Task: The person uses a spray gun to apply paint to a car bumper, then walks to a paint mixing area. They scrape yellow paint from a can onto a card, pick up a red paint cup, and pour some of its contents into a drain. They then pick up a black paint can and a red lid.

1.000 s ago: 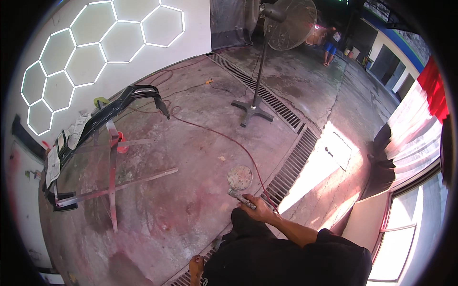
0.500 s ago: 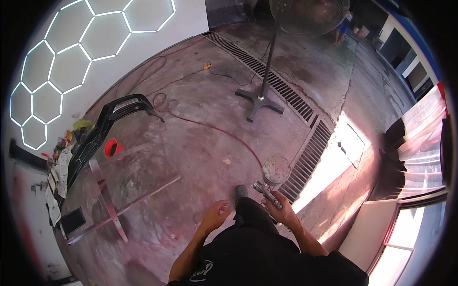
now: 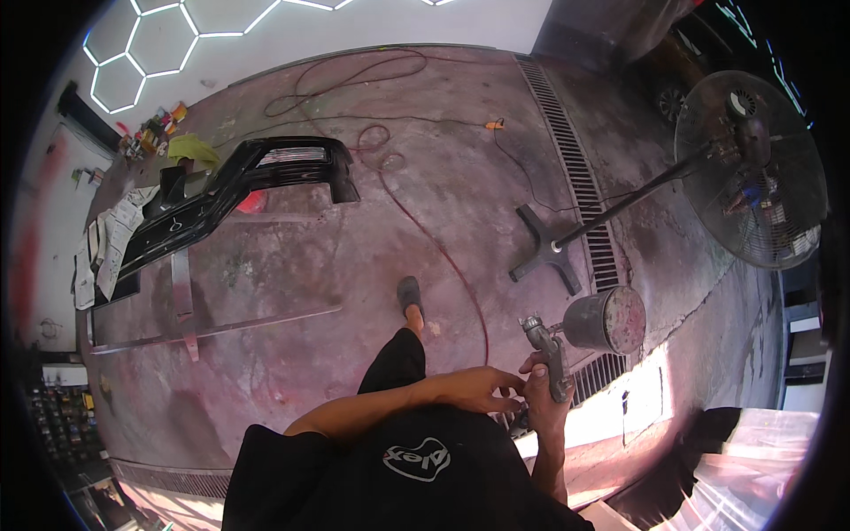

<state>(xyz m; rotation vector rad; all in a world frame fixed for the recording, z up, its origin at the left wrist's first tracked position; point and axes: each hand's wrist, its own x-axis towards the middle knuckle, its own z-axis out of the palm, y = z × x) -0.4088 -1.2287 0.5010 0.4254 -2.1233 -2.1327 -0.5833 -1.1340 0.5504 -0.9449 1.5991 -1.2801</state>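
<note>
My right hand [image 3: 547,398] grips a metal spray gun [image 3: 553,358] by its handle, with a round, stained metal cup [image 3: 602,320] attached at its right. My left hand [image 3: 485,389] reaches across beside it, fingers bent and apart near the base of the handle; whether they touch it is unclear. A red hose [image 3: 443,248] runs over the floor toward my hands. Ahead to the left, a glossy black bumper [image 3: 230,186], partly covered with paper [image 3: 119,239], lies on a low metal frame [image 3: 183,296]. A red bucket [image 3: 252,201] is partly hidden behind the bumper.
A pedestal fan [image 3: 540,248] stands at the right across a long floor grate [image 3: 562,133]. Cords and a yellow connector [image 3: 494,125] lie on the floor. Small containers [image 3: 150,133] line the left wall. Plastic sheeting [image 3: 726,478] hangs at lower right, near a sunlit patch.
The view has turned left, moving the fan right and lower in the picture. The spray gun has come up to the right, and my left hand has moved across toward my right hand.
</note>
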